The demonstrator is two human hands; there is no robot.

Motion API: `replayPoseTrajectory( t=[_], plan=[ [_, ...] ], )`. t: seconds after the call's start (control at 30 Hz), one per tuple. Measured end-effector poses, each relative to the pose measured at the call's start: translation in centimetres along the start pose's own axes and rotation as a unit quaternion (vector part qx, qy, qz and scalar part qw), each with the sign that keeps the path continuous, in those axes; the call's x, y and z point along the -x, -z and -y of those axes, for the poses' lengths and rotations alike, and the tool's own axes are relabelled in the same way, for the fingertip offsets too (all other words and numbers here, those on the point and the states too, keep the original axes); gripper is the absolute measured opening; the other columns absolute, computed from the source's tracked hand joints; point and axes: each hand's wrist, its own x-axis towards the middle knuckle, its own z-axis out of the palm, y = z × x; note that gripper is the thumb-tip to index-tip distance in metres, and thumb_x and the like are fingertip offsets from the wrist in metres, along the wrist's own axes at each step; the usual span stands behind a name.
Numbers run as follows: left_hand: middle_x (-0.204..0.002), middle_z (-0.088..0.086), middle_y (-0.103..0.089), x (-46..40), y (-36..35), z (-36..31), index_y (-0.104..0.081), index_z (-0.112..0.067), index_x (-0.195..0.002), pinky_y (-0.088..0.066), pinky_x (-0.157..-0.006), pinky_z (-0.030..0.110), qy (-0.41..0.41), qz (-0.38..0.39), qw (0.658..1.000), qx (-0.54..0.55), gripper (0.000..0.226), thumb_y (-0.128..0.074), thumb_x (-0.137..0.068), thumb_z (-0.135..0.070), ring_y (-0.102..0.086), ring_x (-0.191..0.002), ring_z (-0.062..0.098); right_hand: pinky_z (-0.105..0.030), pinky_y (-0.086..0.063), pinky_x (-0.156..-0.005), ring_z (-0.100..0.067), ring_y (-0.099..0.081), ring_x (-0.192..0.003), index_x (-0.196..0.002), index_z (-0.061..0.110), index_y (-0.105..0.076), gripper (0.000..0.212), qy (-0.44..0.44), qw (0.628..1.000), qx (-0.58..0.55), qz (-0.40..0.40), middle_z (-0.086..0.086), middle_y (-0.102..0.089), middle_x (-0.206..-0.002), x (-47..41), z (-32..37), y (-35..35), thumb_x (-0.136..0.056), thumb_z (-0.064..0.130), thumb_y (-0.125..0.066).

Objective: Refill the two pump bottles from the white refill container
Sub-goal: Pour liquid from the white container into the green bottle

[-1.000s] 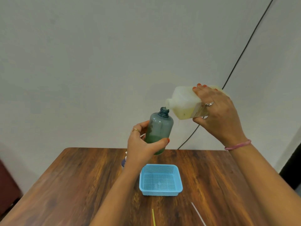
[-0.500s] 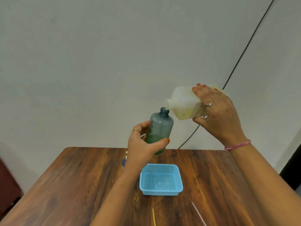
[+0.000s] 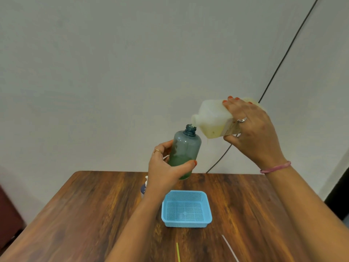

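My left hand (image 3: pixel 164 167) grips a grey-blue translucent bottle (image 3: pixel 186 148) around its lower half, holding it in the air above the table with its pump off and neck open. Green liquid fills its lower part. My right hand (image 3: pixel 251 129) holds the white refill container (image 3: pixel 211 118) tipped on its side, its spout touching the bottle's open neck. Yellowish liquid lies in the container's lower side. A second pump bottle (image 3: pixel 144 188) stands on the table behind my left wrist, mostly hidden.
A light blue mesh basket (image 3: pixel 187 223) sits on the wooden table (image 3: pixel 85 214) below the bottle. A yellow strip (image 3: pixel 177 251) and a white strip (image 3: pixel 229 247) lie near the front edge. A black cable (image 3: pixel 283 59) runs down the wall.
Both hands hold almost the same pose. The bottle and container have stayed mouth to mouth with only a slight shift.
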Motion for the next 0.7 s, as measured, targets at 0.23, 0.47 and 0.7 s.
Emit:
replayPoseTrajectory(
  t=[0.23,0.47,0.7],
  plan=[
    [-0.119,-0.008,-0.057,-0.16,-0.09,0.08,-0.053,-0.026,-0.123,-0.053,-0.064,0.012,0.001,-0.001,1.000,-0.001,0.073,-0.090,-0.061,-0.014,-0.059,-0.100,0.001,-0.046,-0.038,-0.106,-0.034,-0.053,-0.126,-0.135,0.002,-0.051,0.077,0.001,1.000,0.001,0.000,-0.018,-0.055,-0.137,-0.04,-0.01,-0.14,-0.065,0.012,-0.084],
    [-0.119,-0.007,-0.056,-0.16,-0.07,0.09,-0.052,-0.025,-0.125,-0.052,-0.063,0.011,0.001,0.000,1.000,-0.002,0.075,-0.089,-0.061,-0.015,-0.059,-0.099,0.002,-0.047,-0.040,-0.105,-0.035,-0.054,-0.125,-0.134,0.002,-0.052,0.078,0.005,1.000,0.006,-0.002,-0.018,-0.055,-0.136,-0.04,-0.07,-0.28,-0.064,0.011,-0.085],
    [-0.118,-0.007,-0.057,-0.21,-0.13,0.04,-0.053,-0.024,-0.123,-0.052,-0.061,0.012,0.006,-0.003,1.000,0.006,0.073,-0.089,-0.061,-0.011,-0.060,-0.097,0.002,-0.045,-0.039,-0.105,-0.034,-0.054,-0.125,-0.134,0.002,-0.051,0.079,0.009,1.000,0.009,-0.003,-0.018,-0.055,-0.136,-0.19,-0.20,-0.48,-0.064,0.012,-0.086]
  ],
)
